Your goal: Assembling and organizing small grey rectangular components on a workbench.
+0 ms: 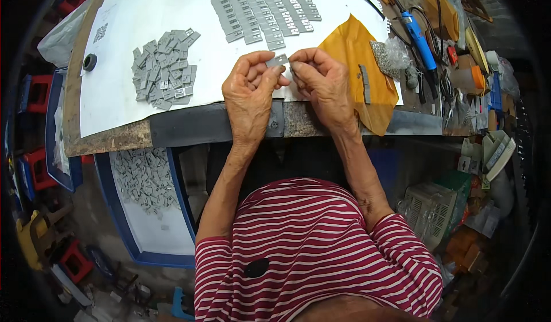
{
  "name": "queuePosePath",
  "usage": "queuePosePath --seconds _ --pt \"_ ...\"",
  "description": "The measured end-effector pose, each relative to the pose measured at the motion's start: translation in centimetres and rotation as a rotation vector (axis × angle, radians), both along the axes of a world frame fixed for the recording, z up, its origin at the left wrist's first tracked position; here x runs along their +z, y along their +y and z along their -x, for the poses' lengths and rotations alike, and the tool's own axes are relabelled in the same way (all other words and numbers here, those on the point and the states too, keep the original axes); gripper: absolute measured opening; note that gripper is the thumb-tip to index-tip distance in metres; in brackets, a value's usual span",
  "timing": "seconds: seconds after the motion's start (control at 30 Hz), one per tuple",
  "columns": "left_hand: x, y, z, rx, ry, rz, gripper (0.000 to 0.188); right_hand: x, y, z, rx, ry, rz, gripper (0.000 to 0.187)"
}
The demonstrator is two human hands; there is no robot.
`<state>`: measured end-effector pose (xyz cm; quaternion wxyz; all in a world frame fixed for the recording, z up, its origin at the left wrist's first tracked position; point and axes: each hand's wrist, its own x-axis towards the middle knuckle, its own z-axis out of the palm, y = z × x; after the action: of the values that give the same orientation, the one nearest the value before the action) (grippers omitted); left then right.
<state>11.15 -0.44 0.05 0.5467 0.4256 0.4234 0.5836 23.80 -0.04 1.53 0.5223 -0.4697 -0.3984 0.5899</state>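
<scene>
Between the thumb and fingers of my left hand (252, 87) is a small grey flat rectangular piece (278, 60) with a little hole or slot in it. My right hand (322, 84) is close beside it, thumb and forefinger pinched at the piece's right end; whatever is in that pinch is hidden. Both hands are over the white sheet (212, 81) near the table's front edge. Just beyond them lie overlapping rows of like grey pieces (252, 12). A loose heap of such pieces (163, 68) lies to the left.
Right of my hands, a yellow-orange paper (341, 47) bears a grey strip (365, 84) and a clear bag of small metal parts (387, 61). A blue electric screwdriver (419, 40) with cables lies farther right. Below the table at left stands a blue tray (185, 207) with many grey pieces.
</scene>
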Motion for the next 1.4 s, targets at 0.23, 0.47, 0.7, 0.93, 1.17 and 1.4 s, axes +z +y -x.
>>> queuePosePath --seconds 0.23,0.47,0.7,0.93,1.17,1.4 --pt "-0.1 0.0 -0.6 0.012 -0.153 0.032 0.019 -0.8 -0.1 1.2 -0.117 0.198 -0.027 0.013" --pt "-0.1 0.0 -0.8 0.006 -0.186 0.033 0.019 -1.2 -0.3 2.6 -0.262 0.244 -0.178 0.012" --pt "0.1 0.0 -0.3 0.032 -0.204 0.061 0.018 -1.7 -1.0 2.0 -0.255 -0.125 -0.211 0.010" --pt "0.2 -0.2 0.1 -0.004 -0.102 0.014 0.021 -0.6 -1.5 1.4 -0.145 -0.137 -0.123 0.012" --pt "0.1 -0.6 0.1 0.015 0.199 -0.109 0.015 -0.3 -1.1 0.4 -0.058 -0.214 -0.062 0.015" --pt "0.4 -0.8 0.1 -0.054 0.088 -0.035 0.015 -0.6 -1.0 -0.1 -0.020 -0.220 -0.011 0.014"
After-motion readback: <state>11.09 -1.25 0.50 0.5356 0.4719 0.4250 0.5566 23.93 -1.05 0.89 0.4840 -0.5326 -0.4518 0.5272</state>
